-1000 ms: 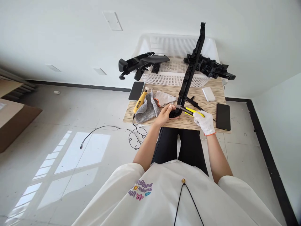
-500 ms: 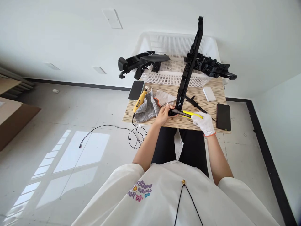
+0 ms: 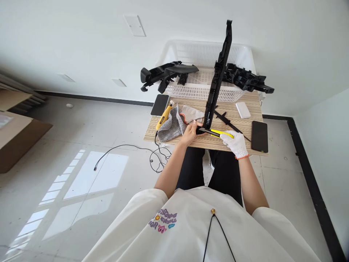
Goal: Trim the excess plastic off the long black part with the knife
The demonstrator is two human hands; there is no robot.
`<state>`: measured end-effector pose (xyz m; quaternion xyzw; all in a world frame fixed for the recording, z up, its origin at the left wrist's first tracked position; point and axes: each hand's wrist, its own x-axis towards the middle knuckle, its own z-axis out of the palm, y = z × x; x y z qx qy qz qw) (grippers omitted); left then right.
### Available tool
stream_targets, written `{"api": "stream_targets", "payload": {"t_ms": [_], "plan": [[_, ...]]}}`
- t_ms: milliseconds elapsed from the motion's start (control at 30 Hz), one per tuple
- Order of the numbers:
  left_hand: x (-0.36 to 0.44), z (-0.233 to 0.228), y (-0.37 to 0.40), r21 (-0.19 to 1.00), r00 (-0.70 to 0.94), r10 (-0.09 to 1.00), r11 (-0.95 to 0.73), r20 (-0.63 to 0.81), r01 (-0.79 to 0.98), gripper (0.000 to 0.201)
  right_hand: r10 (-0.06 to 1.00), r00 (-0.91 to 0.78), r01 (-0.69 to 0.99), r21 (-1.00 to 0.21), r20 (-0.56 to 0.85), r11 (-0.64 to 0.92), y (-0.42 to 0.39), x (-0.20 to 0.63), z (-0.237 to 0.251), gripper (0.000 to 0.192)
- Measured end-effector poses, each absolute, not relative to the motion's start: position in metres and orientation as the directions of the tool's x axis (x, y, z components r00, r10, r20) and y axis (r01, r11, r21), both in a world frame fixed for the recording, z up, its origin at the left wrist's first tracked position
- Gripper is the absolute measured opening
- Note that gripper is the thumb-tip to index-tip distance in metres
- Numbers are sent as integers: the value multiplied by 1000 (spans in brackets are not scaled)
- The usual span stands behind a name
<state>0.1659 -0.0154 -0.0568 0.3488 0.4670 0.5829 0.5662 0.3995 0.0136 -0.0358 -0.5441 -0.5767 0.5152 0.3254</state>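
Head cam: white basket [image 3: 203, 91] w/ black plastic parts [image 3: 247, 80].

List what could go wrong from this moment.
1. The knife in the gloved right hand points its blade at the bare left hand; a slip could cut it.
2. The long black part stands steeply on its lower end; it might tip toward the basket.
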Motion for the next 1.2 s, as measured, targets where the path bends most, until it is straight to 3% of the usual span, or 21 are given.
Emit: {"api": "stream_targets", "payload": {"t_ms": [200, 533, 767, 867, 1033, 1200], "plan": [[169, -57, -17, 943, -125, 985, 72, -118, -325, 56, 985, -105, 277, -956, -134, -100, 12, 401, -38, 44], [167, -61, -15, 952, -136, 980, 99, -143, -290, 59, 979, -133, 260, -959, -153, -114, 13, 406, -41, 48], [165, -62, -20, 953, -150, 978, 100, -147, -287, 48, 970, -206, 335, -941, -130, -55, 15, 409, -49, 49], [166, -60, -20, 952, -152, 977, 101, -149, -288, 47, 988, -75, 211, -970, -137, -119, 16, 408, -48, 48], [168, -56, -20, 951, -158, 977, 90, -142, -296, 48, 974, -136, 167, -973, -182, -158, 19, 407, -45, 45], [165, -53, -22, 938, -135, 978, 109, -160, -329, 38, 983, -34, 70, -981, -181, -178, 18, 407, -43, 45]]}}
